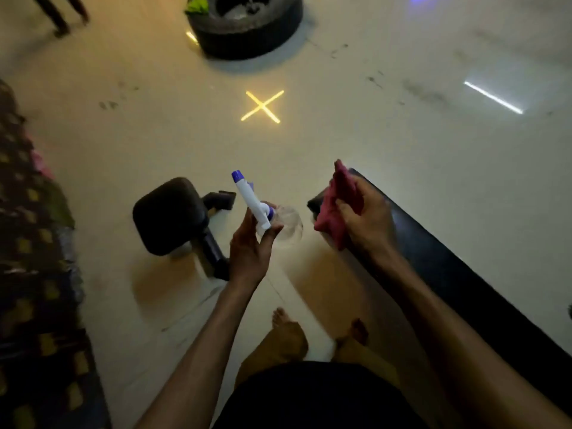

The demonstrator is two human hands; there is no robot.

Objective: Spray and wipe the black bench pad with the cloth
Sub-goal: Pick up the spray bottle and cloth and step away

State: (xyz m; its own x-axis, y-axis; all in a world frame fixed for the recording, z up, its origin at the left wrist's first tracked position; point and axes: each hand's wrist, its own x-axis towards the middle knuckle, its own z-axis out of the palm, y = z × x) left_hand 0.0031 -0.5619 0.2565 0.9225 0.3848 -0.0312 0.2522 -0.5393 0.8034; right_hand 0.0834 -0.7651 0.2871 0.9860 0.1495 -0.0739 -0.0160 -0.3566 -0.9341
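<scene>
A: We see our left hand [252,243] curled round the clear plastic spray bottle with the white and blue trigger head [251,199], nozzle tilted up and away from us. How much liquid is inside the see-through body we cannot tell.

B: And our right hand [365,218] clutches the bunched pinkish-red cloth [332,205], fingers wrapped over it, pressing it on the near end of the long black padded bench pad [448,274]. That pad runs under the hand and back along our right forearm.

A: Between the two hands we see only pale glossy floor [340,119]. Left of the bottle hand lies a small black square cushion on a black bracket [170,215], resting on the floor.

B: Far beyond both hands sits a black rubber tyre [247,29], lying flat, with a bright green rag [196,4] on its left rim and some blurred things in its hollow. A glowing yellow cross [262,106] marks the floor ahead of the bottle.

A: Our bare feet [288,329] show below the hands.
</scene>
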